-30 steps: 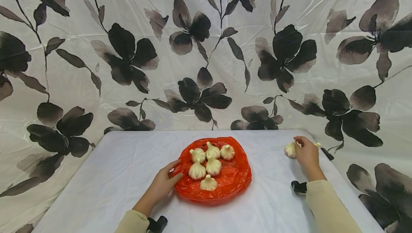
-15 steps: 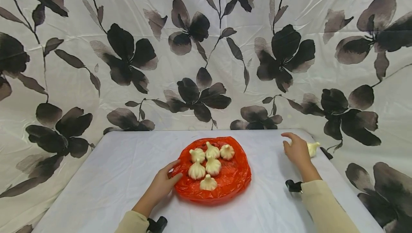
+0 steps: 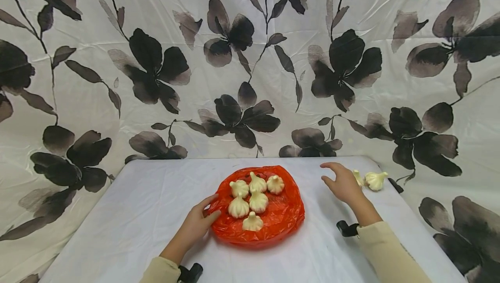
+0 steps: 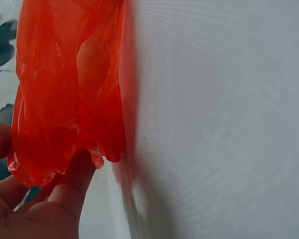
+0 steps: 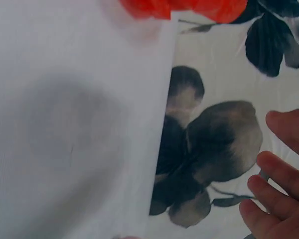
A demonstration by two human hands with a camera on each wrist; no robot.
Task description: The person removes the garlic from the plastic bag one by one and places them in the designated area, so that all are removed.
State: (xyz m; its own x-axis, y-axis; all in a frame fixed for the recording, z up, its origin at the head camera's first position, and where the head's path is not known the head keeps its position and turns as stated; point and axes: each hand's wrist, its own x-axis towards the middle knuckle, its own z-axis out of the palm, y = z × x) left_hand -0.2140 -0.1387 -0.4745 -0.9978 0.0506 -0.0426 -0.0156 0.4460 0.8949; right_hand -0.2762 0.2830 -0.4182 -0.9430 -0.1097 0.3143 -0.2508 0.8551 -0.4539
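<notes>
A red plastic bag (image 3: 281,213) is spread into a round shape on the white table, its rim rolled. Several garlic bulbs (image 3: 238,207) stand inside it, mostly toward its left and back. My left hand (image 3: 196,223) holds the bag's left edge; in the left wrist view the thumb (image 4: 74,181) lies on one side of the plastic and fingers on the other. To the right of the bag, above the table, hovers my right hand (image 3: 343,184), fingers spread and holding nothing. Just beyond it two garlic bulbs (image 3: 376,181) sit side by side, the nearer one partly hidden.
The white-covered table (image 3: 129,213) ends at a back edge against a hanging floral cloth (image 3: 234,66). A small dark object (image 3: 396,185) lies by the right back edge. Black wrist straps (image 3: 190,273) show at both sleeves.
My right hand has let go of a garlic bulb at the back right and moved left, toward the bag. Both bulbs there now show. The left hand stays at the bag.
</notes>
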